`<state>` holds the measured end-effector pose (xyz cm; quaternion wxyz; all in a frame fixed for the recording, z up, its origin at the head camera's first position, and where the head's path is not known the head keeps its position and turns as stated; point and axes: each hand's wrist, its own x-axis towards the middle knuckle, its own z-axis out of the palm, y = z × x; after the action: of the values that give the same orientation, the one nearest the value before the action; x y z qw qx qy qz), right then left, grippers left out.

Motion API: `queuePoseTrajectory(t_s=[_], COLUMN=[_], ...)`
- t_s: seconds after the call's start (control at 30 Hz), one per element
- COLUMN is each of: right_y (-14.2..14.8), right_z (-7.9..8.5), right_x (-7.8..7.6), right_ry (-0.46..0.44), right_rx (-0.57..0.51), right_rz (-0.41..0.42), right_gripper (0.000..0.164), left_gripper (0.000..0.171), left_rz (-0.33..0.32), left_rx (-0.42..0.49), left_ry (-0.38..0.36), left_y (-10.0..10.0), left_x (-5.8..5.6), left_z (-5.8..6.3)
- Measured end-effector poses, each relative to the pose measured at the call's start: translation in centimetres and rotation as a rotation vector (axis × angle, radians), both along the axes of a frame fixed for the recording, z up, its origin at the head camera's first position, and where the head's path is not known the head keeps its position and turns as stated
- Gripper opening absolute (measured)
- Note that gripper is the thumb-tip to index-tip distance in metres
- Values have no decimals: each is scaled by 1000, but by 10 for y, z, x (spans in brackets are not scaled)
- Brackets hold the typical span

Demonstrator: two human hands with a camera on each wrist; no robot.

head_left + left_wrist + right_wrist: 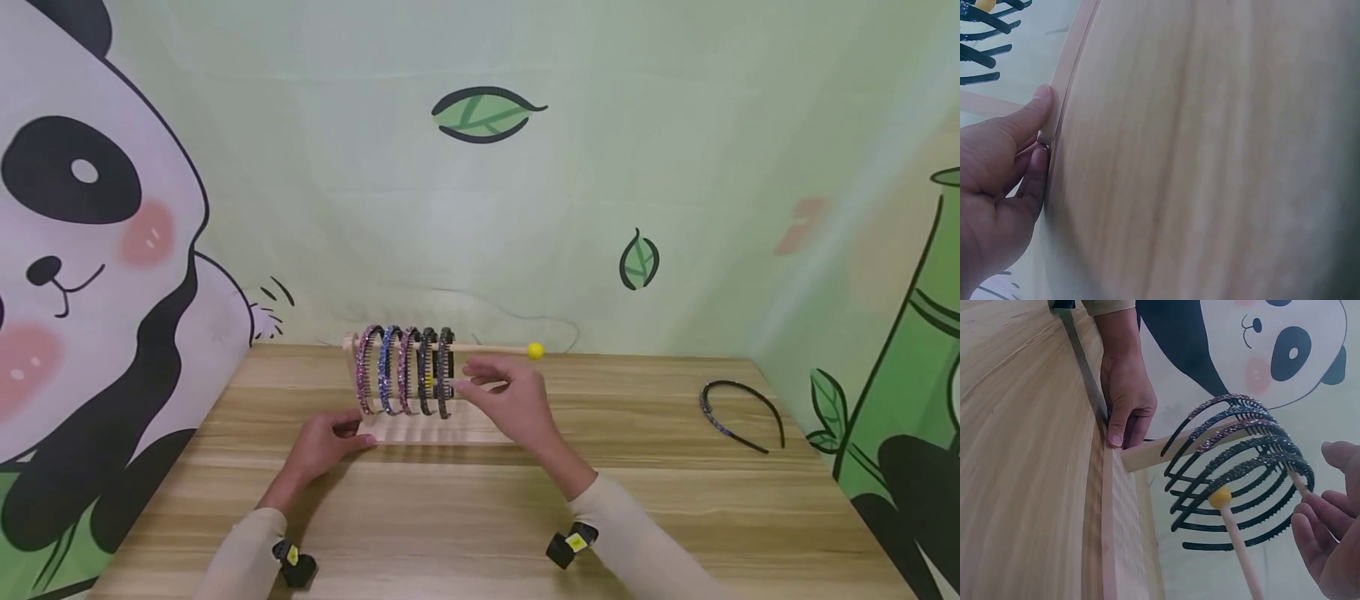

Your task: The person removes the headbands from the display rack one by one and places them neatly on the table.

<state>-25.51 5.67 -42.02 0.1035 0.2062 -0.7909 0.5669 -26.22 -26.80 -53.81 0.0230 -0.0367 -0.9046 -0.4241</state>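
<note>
Though glittery, 5 toothed headbands [403, 371]

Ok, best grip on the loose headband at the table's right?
Probably pinch the loose headband across its glittery stretch, the right hand coming from above and its left. The band is a thin arch lying on the table, its curved, glittery side toward the wooden rack and both ends pointing near and right, so that side faces the hand.

Racked headbands [403, 371]: dark, plastic-looking teeth beneath rough, glittering fronts
Lone headband [705, 406]: smooth dark ends, one stretch glittering
Rack [468, 431]: pale wood, smooth and matt
Tabletop [420, 517]: wood-grained, smooth to the eye
Backdrop [480, 217]: cloth-like, matt, faintly creased
Sleeves [630, 533]: plain matt cloth
</note>
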Motion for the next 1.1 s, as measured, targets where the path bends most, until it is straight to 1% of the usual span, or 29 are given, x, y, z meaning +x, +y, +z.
queuePoseTrajectory(t_s=[0.2,0.33,0.5,0.7,0.97,1.1], right_y=[-13,-19,-23,-26,-28,-28], right_z=[-7,-10,-13,-15,-13,-12], right_x=[-2,-4,-5,-6,-5,-5], right_ry=[-71,-95,-106,-115,-147,-147], right_rx=[-24,-32,-24,-14,-9,-3], right_rz=[11,20,21,13,22,20], right_gripper=[44,46,47,44,39,38], left_gripper=[49,49,49,50,50,51], left_rz=[-8,-13,-9,-6,-9,-13], left_rx=[5,2,0,4,-1,1], left_ry=[13,22,18,13,33,34], left_y=[1,1,2,2,0,0], left_x=[1,1,-1,-2,-1,0], left_z=[0,0,-2,-2,-2,-2])
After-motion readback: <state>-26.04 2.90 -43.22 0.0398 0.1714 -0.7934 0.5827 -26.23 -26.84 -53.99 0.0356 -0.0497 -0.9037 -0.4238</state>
